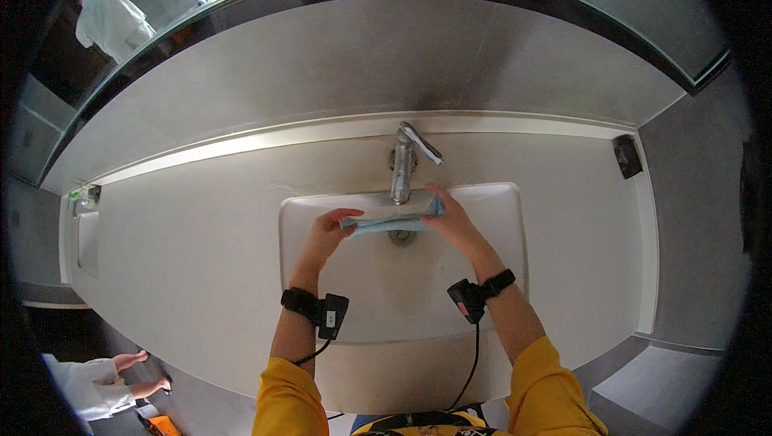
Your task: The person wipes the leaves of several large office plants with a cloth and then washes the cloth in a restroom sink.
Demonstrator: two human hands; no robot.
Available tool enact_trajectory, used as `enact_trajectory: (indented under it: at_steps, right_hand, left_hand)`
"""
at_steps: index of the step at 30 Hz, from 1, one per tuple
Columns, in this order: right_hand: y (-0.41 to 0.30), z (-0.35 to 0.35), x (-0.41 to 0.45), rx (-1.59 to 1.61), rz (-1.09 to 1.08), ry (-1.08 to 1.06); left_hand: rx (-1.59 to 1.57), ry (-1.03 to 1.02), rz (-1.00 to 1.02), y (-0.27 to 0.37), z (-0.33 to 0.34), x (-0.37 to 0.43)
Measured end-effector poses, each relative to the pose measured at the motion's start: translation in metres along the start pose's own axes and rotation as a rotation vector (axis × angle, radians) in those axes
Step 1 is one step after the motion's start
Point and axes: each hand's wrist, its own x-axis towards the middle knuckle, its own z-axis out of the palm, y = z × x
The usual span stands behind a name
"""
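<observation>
A light blue cloth point(389, 224) is stretched sideways over the white basin point(362, 291), near its drain point(402, 237). My left hand point(329, 231) pinches its left end, fingers pointing right. The right end, bunched upward, is held by my right hand point(452, 222), whose index finger reaches up beside the tap. Just above the cloth stands a chrome faucet point(401, 171) with its lever turned to the right. No water stream can be made out. Each forearm wears a black strapped device with a cable.
A pale countertop point(187, 243) surrounds the basin. At its left end is a clear bottle point(90, 195); a black object point(627, 156) sits in the back right corner. A mirror point(627, 2) runs along the wall. Another person point(96, 385) in white stands at lower left.
</observation>
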Motion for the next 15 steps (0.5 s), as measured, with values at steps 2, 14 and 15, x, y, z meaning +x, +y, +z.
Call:
enact_trajectory:
  at_steps: [2, 14, 15]
  right_hand:
    - [-0.001, -0.008, 0.002, -0.258, -0.025, -0.361]
    - [0.008, -0.008, 0.002, -0.470, -0.327, -0.145]
    - [0.008, -0.008, 0.004, -0.469, -0.329, -0.147]
  left_hand:
    - [0.032, 0.040, -0.001, 0.000, -0.009, -0.003]
    - [0.444, 0.076, 0.098, 0.014, -0.007, -0.005]
    - [0.123, 0.037, 0.074, 0.012, -0.006, -0.005]
